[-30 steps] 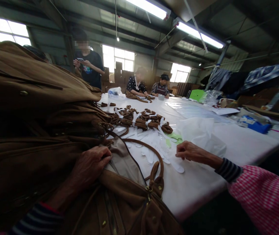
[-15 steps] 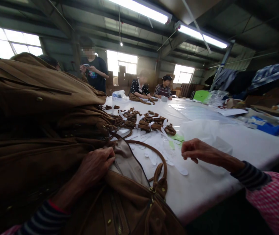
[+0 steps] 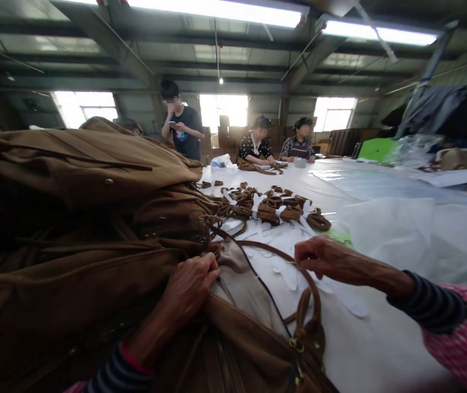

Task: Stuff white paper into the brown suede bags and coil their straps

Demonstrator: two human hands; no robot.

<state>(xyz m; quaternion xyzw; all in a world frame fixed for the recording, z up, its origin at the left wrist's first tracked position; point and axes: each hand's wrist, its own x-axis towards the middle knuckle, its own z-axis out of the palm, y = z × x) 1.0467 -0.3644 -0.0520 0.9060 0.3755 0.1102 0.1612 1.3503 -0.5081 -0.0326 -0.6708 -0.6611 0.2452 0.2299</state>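
A brown bag (image 3: 253,330) lies unzipped in front of me, its pale lining (image 3: 244,267) showing. My left hand (image 3: 195,281) is closed on the bag's edge beside the opening, with the fingertips partly hidden. Fingers curled into a pinch, my right hand (image 3: 319,254) is over the bag's looped handle (image 3: 313,286); whether it grips the handle or something small is hard to see. White paper strips (image 3: 286,275) lie on the table behind the handle. Past them is a heap of rolled brown straps (image 3: 274,207), several wrapped in white bands.
More brown bags (image 3: 94,169) are piled high on my left. Clear plastic sheeting (image 3: 405,229) covers part of the white table (image 3: 381,338) at right. Across the table, two people (image 3: 258,144) sit with brown material, and another person (image 3: 184,128) stands holding a phone.
The view has turned left, so the scene sits further right. My right hand has moved left relative to the bag, up to its handle. My left hand stays at the bag's edge.
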